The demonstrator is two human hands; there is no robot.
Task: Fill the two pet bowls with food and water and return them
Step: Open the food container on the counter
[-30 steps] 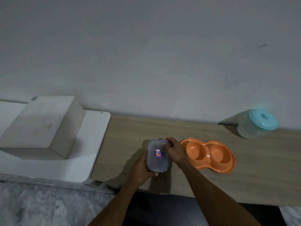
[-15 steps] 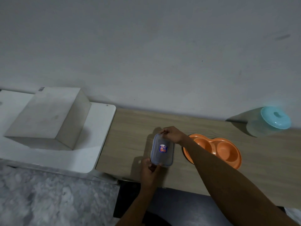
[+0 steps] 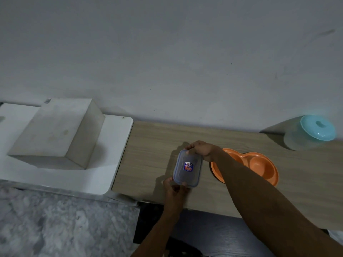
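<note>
Pale wood-grain countertop, matt and smooth. Orange plastic double bowl, slightly glossy. Clear plastic box with smooth translucent lid and small printed sticker. Frosted plastic jar under glossy turquoise lid. White block, matt, a little stained. Floor of grey marbled stone, faintly shiny.

Both hands gripped a lidded box over the counter: left hand near end, right hand far end, beside an orange double bowl.
</note>
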